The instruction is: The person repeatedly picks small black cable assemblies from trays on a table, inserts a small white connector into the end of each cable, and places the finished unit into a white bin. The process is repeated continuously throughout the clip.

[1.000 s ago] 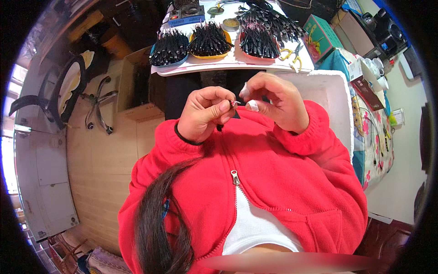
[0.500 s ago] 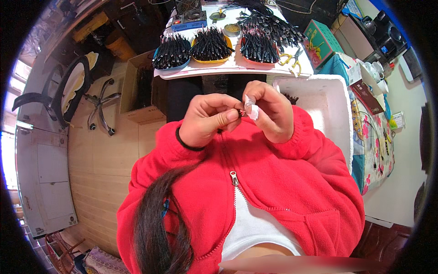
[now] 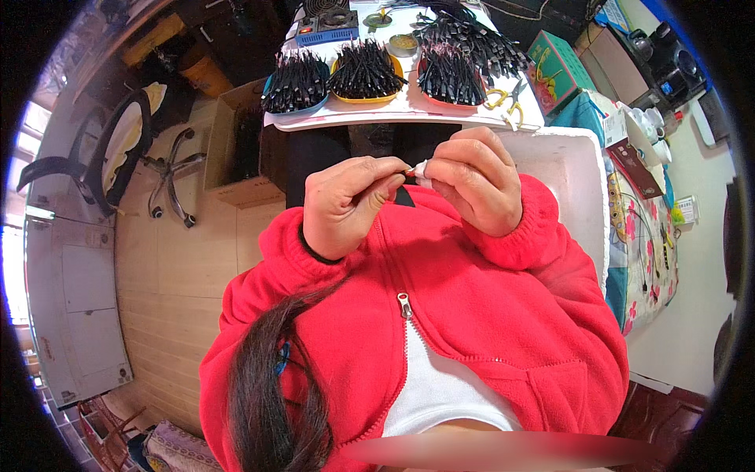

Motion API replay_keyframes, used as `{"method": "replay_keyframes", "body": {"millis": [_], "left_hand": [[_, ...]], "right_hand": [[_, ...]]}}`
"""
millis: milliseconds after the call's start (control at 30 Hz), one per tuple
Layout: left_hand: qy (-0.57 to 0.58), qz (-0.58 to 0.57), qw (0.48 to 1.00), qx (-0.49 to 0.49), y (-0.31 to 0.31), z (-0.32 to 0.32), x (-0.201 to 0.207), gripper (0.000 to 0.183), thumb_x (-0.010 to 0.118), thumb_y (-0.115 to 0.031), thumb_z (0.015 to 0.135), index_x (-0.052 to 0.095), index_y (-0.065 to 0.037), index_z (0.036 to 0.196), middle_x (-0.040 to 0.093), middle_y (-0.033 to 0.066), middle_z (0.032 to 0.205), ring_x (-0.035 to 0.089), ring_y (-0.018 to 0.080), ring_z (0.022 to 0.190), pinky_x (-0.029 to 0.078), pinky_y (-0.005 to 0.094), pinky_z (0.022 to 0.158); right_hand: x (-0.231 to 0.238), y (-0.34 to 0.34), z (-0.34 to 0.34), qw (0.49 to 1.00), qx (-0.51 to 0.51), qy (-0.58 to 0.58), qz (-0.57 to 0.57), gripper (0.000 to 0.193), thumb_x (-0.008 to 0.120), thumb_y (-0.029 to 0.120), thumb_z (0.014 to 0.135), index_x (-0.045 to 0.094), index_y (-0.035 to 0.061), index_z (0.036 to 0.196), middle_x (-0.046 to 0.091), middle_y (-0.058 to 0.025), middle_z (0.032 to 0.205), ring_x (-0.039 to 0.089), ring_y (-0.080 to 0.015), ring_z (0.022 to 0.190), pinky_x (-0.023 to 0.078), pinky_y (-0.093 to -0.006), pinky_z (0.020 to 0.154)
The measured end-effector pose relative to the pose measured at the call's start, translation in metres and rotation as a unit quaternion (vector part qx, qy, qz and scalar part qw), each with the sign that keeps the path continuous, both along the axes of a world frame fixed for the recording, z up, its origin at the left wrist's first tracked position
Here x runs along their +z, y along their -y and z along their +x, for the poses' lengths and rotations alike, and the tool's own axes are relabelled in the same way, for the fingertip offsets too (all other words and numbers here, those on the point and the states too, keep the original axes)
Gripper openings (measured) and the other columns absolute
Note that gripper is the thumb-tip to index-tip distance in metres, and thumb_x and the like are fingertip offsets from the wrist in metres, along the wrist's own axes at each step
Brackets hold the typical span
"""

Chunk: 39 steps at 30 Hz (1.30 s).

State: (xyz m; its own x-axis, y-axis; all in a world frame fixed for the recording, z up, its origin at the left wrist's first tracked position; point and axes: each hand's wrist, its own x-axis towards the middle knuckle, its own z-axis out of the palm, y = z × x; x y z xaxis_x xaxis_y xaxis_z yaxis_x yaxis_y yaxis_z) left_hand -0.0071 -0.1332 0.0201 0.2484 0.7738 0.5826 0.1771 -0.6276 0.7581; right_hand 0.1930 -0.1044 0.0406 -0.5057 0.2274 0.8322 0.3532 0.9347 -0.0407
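Note:
My left hand (image 3: 346, 203) and my right hand (image 3: 480, 179) meet in front of my chest, fingertips nearly touching. Pinched in the left fingers is a short black cable (image 3: 404, 195), its dark end sticking out below them. A bit of reddish wire shows where the two hands meet. White tape or tissue (image 3: 422, 170) covers the tips of my right thumb and forefinger, which close on the wire end. Ahead on the table, bundles of similar black cables (image 3: 366, 71) stand in a yellow tray, with more in a blue tray (image 3: 297, 82) and a red-rimmed tray (image 3: 452, 77).
The white table (image 3: 370, 116) also holds a blue device (image 3: 327, 35), a small round tin (image 3: 403, 45), yellow-handled pliers (image 3: 506, 102) and a loose cable heap (image 3: 480, 46). A white foam box (image 3: 560, 157) stands to my right, a cardboard box (image 3: 244, 189) to my left.
My right fingers have curled in and closed on the wire end. The left hand has turned over so its back shows more, and the cable's black end now hangs visibly below it.

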Motion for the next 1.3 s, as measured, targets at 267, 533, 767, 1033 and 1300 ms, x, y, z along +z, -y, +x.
{"method": "replay_keyframes", "body": {"millis": [267, 533, 767, 1033, 1300], "left_hand": [[-0.134, 0.247, 0.959, 0.044, -0.012, -0.004, -0.011, 0.028, 0.065, 0.003, 0.072, 0.061, 0.003, 0.100, 0.062, 0.0120, 0.076, 0.061, 0.0268, 0.064, 0.050, 0.0323, 0.058], [-0.160, 0.195, 0.965, 0.070, -0.055, -0.015, -0.004, 0.027, 0.067, 0.003, 0.072, 0.063, 0.000, 0.098, 0.063, 0.0117, 0.077, 0.062, 0.0259, 0.066, 0.050, 0.0332, 0.058], [-0.269, 0.157, 0.948, 0.059, -0.176, -0.012, 0.055, 0.015, 0.066, -0.004, 0.080, 0.063, -0.002, 0.094, 0.065, 0.0140, 0.085, 0.063, 0.0312, 0.076, 0.050, 0.0357, 0.067], [-0.487, 0.224, 0.841, -0.072, -0.362, 0.030, -0.016, 0.016, 0.056, -0.006, 0.078, 0.063, -0.006, 0.093, 0.063, 0.0136, 0.079, 0.063, 0.0323, 0.080, 0.050, 0.0401, 0.072], [-0.561, 0.166, 0.806, -0.088, -0.403, 0.034, -0.044, 0.018, 0.057, -0.003, 0.075, 0.068, -0.005, 0.090, 0.063, 0.0114, 0.082, 0.064, 0.0302, 0.085, 0.052, 0.0377, 0.075]], "right_hand": [[-0.019, 0.006, -0.015, 0.958, 0.008, -0.125, -0.259, 0.020, 0.066, -0.005, 0.071, 0.055, 0.0000, 0.088, 0.052, -0.0113, 0.082, 0.052, -0.0268, 0.073, 0.045, -0.0326, 0.064], [-0.042, -0.028, -0.013, 0.926, -0.007, -0.165, -0.339, 0.017, 0.065, -0.005, 0.076, 0.054, 0.0013, 0.087, 0.055, -0.0108, 0.082, 0.054, -0.0261, 0.074, 0.044, -0.0326, 0.067], [-0.082, -0.073, 0.005, 0.885, -0.033, -0.114, -0.451, 0.007, 0.061, 0.003, 0.083, 0.057, 0.0007, 0.089, 0.056, -0.0121, 0.079, 0.056, -0.0262, 0.071, 0.045, -0.0325, 0.063], [-0.144, -0.091, 0.016, 0.826, 0.042, -0.053, -0.559, 0.011, 0.059, 0.010, 0.086, 0.056, 0.0015, 0.091, 0.058, -0.0143, 0.078, 0.058, -0.0329, 0.074, 0.047, -0.0378, 0.066], [-0.162, -0.102, 0.029, 0.769, 0.038, -0.062, -0.635, 0.012, 0.057, 0.013, 0.085, 0.055, 0.0029, 0.090, 0.059, -0.0145, 0.077, 0.060, -0.0334, 0.076, 0.047, -0.0400, 0.067]]}}
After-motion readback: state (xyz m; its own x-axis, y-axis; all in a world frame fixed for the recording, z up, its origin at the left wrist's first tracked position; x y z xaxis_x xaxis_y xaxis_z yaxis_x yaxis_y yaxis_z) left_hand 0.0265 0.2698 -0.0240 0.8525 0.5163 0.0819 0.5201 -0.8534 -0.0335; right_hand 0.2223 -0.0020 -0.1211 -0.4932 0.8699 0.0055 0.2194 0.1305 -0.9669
